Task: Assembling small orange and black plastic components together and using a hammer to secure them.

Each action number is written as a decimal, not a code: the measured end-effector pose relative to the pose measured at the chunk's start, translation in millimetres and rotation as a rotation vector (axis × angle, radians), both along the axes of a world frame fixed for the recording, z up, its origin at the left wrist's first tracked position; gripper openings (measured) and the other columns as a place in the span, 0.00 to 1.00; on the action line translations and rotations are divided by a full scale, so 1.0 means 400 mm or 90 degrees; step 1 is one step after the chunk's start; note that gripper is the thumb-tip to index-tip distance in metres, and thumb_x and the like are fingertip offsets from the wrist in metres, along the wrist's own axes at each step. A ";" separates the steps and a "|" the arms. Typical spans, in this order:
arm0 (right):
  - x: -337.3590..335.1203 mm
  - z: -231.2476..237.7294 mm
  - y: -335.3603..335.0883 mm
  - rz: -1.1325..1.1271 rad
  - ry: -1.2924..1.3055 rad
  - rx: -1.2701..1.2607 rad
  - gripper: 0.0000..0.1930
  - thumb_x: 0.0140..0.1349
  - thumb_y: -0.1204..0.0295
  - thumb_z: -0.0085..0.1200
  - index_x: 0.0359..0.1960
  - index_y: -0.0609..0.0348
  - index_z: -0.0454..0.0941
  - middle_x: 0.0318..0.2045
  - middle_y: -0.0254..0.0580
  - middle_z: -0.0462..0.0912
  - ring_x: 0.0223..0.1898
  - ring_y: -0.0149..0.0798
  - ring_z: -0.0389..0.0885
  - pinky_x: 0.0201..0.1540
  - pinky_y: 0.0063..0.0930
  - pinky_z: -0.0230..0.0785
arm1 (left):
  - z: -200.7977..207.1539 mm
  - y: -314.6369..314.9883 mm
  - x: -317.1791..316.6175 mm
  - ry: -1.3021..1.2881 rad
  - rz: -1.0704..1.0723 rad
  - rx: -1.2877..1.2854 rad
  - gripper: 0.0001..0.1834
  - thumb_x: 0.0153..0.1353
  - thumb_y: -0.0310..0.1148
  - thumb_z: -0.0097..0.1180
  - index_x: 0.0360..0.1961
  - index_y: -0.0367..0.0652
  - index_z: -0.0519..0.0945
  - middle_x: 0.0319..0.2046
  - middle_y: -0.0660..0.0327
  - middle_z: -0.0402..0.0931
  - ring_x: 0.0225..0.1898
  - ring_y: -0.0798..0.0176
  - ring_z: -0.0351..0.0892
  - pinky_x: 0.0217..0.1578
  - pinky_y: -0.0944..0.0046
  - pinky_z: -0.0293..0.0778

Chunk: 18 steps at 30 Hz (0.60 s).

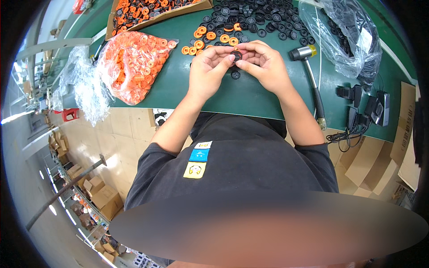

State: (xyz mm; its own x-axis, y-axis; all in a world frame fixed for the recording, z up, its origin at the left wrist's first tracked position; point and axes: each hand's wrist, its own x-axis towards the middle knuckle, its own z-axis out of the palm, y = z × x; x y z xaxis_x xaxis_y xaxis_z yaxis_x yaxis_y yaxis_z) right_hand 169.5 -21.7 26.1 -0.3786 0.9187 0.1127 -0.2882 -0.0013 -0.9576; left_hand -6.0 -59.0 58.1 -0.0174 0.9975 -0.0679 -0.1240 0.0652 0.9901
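Close together over the green table (174,94), my left hand (208,73) and my right hand (263,66) pinch one small round black plastic part (237,55) between fingertips and thumbs. A bit of orange shows at its top edge, partly hidden by my fingers. Just below it, a loose black disc (235,75) lies on the table. Beyond my hands are several orange rings (199,44), some next to black discs. A wide heap of black discs (272,18) spreads behind them.
On the left lie a clear bag of orange rings (134,67) and a crumpled clear bag (85,85). A carton (183,12) of mixed parts stands at the back. To the right are a mallet (311,71), a bag of black parts (348,40) and black power adapters (373,109).
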 end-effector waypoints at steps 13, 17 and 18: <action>-0.001 -0.045 0.005 0.047 0.012 -0.128 0.11 0.64 0.78 0.63 0.48 0.67 0.82 0.37 0.37 0.86 0.37 0.27 0.84 0.41 0.22 0.79 | -0.020 0.004 -0.013 0.062 -0.017 -0.036 0.12 0.64 0.21 0.63 0.48 0.31 0.80 0.42 0.58 0.84 0.43 0.69 0.83 0.49 0.68 0.79; -0.001 -0.037 0.008 0.063 0.006 -0.142 0.11 0.64 0.78 0.63 0.47 0.67 0.81 0.36 0.38 0.86 0.36 0.27 0.84 0.39 0.22 0.79 | -0.039 0.005 -0.017 0.016 -0.016 -0.039 0.11 0.64 0.21 0.63 0.47 0.32 0.80 0.41 0.57 0.84 0.42 0.67 0.84 0.48 0.67 0.80; -0.001 -0.040 0.009 0.063 -0.007 -0.140 0.11 0.64 0.77 0.63 0.47 0.67 0.81 0.36 0.38 0.86 0.36 0.26 0.84 0.39 0.22 0.79 | -0.044 0.006 -0.018 -0.008 -0.017 -0.048 0.11 0.64 0.21 0.62 0.47 0.32 0.80 0.41 0.57 0.84 0.42 0.67 0.84 0.48 0.66 0.80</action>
